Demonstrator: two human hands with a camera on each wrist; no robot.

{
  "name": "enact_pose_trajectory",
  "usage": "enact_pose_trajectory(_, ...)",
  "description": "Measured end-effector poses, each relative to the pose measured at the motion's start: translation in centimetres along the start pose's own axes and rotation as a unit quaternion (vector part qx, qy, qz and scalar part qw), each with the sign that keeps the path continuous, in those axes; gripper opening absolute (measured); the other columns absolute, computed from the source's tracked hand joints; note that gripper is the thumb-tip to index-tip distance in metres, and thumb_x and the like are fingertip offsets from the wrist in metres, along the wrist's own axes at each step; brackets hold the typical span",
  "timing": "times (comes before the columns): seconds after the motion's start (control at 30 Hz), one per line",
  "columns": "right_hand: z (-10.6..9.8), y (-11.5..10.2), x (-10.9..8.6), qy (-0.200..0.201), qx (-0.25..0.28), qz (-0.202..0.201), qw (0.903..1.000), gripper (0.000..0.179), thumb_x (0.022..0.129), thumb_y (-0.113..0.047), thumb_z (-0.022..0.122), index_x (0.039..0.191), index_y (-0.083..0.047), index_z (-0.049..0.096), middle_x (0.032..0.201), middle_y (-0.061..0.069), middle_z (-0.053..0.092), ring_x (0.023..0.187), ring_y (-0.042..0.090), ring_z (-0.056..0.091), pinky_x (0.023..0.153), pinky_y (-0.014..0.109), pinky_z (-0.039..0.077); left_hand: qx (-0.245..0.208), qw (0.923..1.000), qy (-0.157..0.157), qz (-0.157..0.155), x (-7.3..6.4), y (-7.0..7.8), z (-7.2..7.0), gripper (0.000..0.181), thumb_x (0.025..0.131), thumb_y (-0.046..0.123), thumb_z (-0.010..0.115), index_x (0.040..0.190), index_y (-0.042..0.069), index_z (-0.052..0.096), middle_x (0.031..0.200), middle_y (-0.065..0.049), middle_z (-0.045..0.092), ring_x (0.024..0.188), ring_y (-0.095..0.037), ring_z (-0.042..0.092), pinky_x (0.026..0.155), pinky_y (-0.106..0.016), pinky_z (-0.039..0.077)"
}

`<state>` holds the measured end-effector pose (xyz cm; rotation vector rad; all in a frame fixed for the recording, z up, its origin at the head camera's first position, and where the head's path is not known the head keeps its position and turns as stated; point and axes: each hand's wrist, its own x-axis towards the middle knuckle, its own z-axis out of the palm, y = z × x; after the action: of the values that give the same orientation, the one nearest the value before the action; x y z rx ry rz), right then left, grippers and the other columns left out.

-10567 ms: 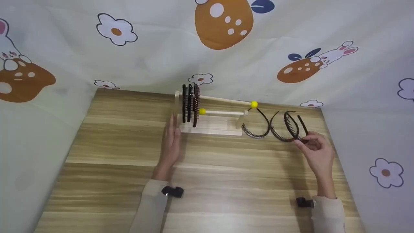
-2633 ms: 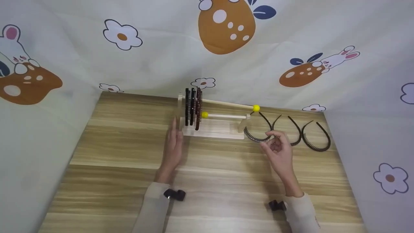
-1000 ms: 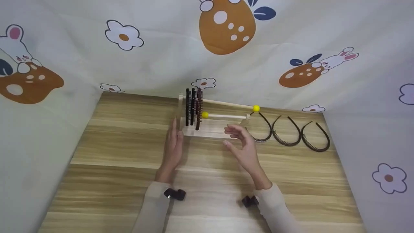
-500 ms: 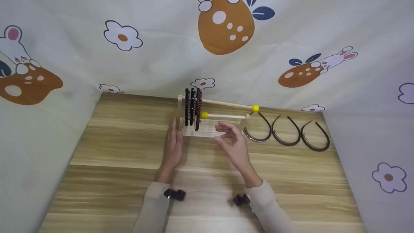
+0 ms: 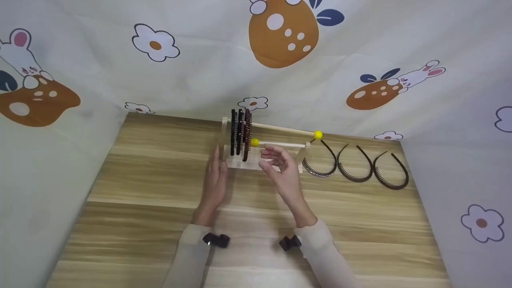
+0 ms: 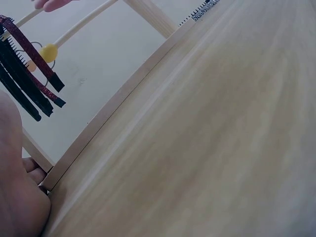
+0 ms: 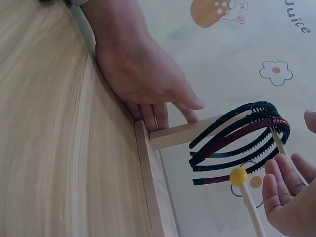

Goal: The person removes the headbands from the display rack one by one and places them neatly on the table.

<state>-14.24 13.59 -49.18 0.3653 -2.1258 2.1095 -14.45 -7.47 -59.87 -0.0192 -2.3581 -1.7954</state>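
Observation:
A wooden headband rack lies at the back of the table, with yellow balls on the ends of its rods. Two black headbands and a dark red sparkly headband hang together at its left end. My left hand rests against the rack's left end with fingers extended; in the right wrist view, the left hand has fingertips touching the wooden upright. Just in front of the lower rod, my right hand hovers with loosely bent fingers, holding nothing, to the right of the hanging headbands.
Three dark headbands lie in a row right of the rack: a glittery headband nearest it, a plain toothed one in the middle, another at the far right. A patterned cloth surrounds the wood-grain table.
My right hand earlier held a headband at the right; that headband now lies rightmost in the row. Empty, the hand has moved left to the rack. My left hand has stayed in place.

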Motion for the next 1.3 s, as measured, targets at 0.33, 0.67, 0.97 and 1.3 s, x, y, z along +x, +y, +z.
enact_pose_trajectory(0.33,1.2,-0.2,0.9,0.009,0.004,0.004,0.9999,0.044,0.097,-0.003,0.079,0.137,0.01,0.066,0.126,0.023,0.074,0.113,0.027,0.071,0.099,0.032,0.059,0.0,1.0,0.0,0.002,0.0,0.1,-0.1,0.071,0.12,0.056,0.028,0.18,0.02,0.016,0.185,-0.016,0.017,0.168,-0.049,0.017,0.129,-0.081,0.011)
enact_pose_trajectory(0.67,2.2,-0.7,2.1,0.013,0.012,0.022,0.9996,0.047,0.096,-0.009,0.081,0.138,0.008,0.068,0.127,0.026,0.073,0.109,0.019,0.071,0.099,0.03,0.058,0.004,0.9999,0.005,0.008,-0.2,0.0,0.0,0.074,0.12,0.056,0.029,0.179,0.014,0.018,0.184,-0.019,0.019,0.168,-0.048,0.017,0.13,-0.079,0.012)
enact_pose_trajectory(0.97,3.0,-0.7,3.1,0.005,0.028,0.022,0.9993,0.052,0.091,-0.014,0.084,0.136,0.007,0.07,0.119,0.014,0.075,0.104,0.02,0.07,0.094,0.03,0.058,-0.013,0.9995,0.006,0.028,0.2,-0.2,0.0,0.068,0.121,0.046,0.034,0.179,0.014,0.02,0.184,-0.018,0.02,0.168,-0.045,0.019,0.131,-0.077,0.013)
enact_pose_trajectory(1.3,3.9,-0.9,3.9,0.015,0.013,0.051,0.9985,0.05,0.092,-0.009,0.086,0.137,0.004,0.07,0.118,0.013,0.076,0.099,0.019,0.069,0.091,0.028,0.058,-0.013,0.9997,0.003,0.023,0.2,-0.4,0.0,0.065,0.121,0.043,0.033,0.179,0.016,0.019,0.185,-0.015,0.017,0.168,-0.045,0.018,0.13,-0.08,0.012)
